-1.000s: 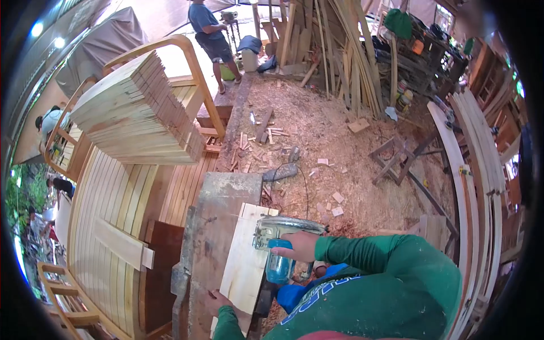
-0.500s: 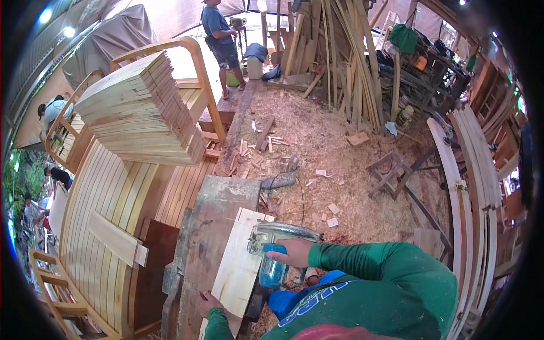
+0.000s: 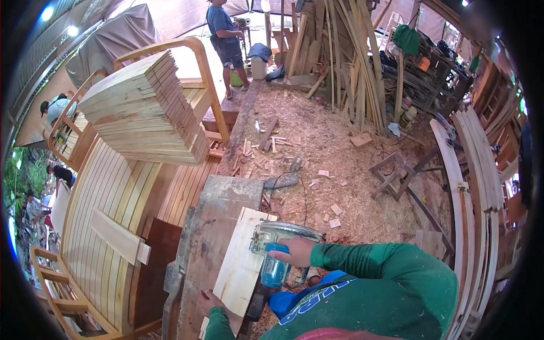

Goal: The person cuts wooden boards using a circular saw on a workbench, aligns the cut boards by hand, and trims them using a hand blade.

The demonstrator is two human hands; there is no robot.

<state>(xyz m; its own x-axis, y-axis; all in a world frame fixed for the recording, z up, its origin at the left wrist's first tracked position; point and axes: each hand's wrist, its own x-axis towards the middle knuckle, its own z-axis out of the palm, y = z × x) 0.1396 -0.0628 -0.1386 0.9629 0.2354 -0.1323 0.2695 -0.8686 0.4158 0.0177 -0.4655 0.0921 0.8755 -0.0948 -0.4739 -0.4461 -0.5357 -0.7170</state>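
My right hand (image 3: pixel 296 251) is wrapped around the handle of a teal circular saw (image 3: pixel 276 263). The saw's metal base sits over the right edge of a pale wooden board (image 3: pixel 239 269), near its far end. Lower down, my left hand (image 3: pixel 213 304) grips the board's left edge, with its fingers partly hidden. Under the board is a worn workbench (image 3: pixel 212 212), dusty on top. A dark cord (image 3: pixel 306 204) runs up from beside the saw.
Stacked planks (image 3: pixel 141 110) rest on a slatted wooden bench (image 3: pixel 105 187) at left. Wood scraps and shavings (image 3: pixel 334 170) cover the floor. Long boards (image 3: pixel 473 187) stand at right, lumber (image 3: pixel 340 56) leans at the back. A person (image 3: pixel 224 39) stands there; others are at far left.
The whole view has shifted slightly. Both hands, the saw and the board keep nearly the same positions relative to one another.
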